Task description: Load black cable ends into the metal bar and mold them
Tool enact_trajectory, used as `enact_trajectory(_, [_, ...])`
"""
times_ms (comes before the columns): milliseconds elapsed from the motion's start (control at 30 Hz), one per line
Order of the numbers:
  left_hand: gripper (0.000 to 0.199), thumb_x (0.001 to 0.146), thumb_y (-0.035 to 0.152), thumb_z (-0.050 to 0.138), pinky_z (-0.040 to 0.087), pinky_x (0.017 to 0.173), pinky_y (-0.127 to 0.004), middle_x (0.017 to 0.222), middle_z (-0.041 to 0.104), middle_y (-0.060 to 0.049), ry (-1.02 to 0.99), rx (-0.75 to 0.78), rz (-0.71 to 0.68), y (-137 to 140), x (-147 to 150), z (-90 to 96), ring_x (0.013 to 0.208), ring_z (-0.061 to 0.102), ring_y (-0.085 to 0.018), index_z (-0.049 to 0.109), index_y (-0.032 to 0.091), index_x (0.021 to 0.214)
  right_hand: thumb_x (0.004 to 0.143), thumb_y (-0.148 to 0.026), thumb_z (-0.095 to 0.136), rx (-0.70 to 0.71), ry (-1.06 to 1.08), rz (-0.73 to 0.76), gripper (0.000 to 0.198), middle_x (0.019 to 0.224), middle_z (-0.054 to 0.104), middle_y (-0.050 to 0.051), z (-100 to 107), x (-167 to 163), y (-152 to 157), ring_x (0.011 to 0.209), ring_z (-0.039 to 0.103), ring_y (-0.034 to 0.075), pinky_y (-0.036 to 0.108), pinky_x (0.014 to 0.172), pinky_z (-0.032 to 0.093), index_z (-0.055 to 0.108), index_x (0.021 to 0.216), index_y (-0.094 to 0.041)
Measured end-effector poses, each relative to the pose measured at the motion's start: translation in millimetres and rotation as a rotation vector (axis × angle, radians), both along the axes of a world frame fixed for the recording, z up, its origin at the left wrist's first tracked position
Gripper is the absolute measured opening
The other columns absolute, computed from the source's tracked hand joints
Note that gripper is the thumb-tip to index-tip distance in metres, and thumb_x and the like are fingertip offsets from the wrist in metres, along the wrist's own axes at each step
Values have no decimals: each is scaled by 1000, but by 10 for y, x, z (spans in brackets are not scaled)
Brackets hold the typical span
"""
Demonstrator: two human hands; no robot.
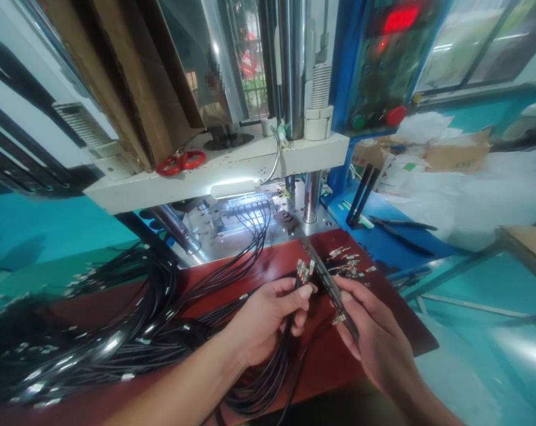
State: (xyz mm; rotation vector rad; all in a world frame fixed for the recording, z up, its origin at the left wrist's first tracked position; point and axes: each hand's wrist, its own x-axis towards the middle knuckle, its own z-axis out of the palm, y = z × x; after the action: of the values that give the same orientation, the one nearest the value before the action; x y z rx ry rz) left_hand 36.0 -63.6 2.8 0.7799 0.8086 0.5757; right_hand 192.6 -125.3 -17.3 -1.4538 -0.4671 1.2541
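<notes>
My left hand (272,316) is closed around a bundle of black cables (279,361), whose bare metal connector ends (304,271) stick up above the thumb. A long dark metal bar with slots (325,278) lies in the grip of my right hand (374,331), slanting away toward the press. One connector (339,319) sits at the bar's near end, beside my right fingers. Several loose cable ends (350,260) rest on the red-brown table (312,376) just behind the bar.
Ahead stands a press with a white plate (232,165) and a lit lower bed holding a row of cables (250,207). Red-handled scissors (181,161) lie on the plate. Heaps of black cable (117,331) cover the left. Tweezers (403,231) lie on a blue surface at right.
</notes>
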Motion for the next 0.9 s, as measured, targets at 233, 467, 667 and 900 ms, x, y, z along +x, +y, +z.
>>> enact_trajectory(233, [21, 81, 25, 67, 18, 36, -18, 63, 47, 6, 48, -79, -102, -62, 7, -10, 38, 34, -2, 54, 18, 96, 77, -52, 68, -8, -6, 9, 44, 78, 58, -1, 6, 3, 3, 52, 49, 8, 17, 43, 43, 66, 114, -29])
enact_trajectory(467, [31, 83, 40, 65, 16, 29, -16, 52, 43, 10, 251, -3, -114, -82, 41, 43, 31, 30, -3, 51, 21, 102, 79, -51, 67, -11, 28, 25, 40, 94, 61, 2, -30, 10, -8, 62, 53, 10, 17, 51, 49, 66, 113, -31])
enact_trajectory(667, [27, 77, 31, 69, 25, 34, -15, 60, 50, 6, 216, 58, -81, -70, 78, 22, 40, 38, -3, 51, 18, 91, 81, -53, 63, -5, 3, 51, 39, 96, 62, 1, -83, 23, -4, 57, 51, 10, 19, 49, 48, 65, 115, -32])
enact_trajectory(900, [26, 78, 38, 68, 17, 30, -16, 50, 42, 10, 303, 97, -123, -55, 131, 26, 34, 26, -3, 51, 20, 85, 80, -50, 64, 11, 8, 55, 41, 101, 65, 4, -21, 21, -10, 56, 53, 11, 20, 46, 46, 65, 115, -29])
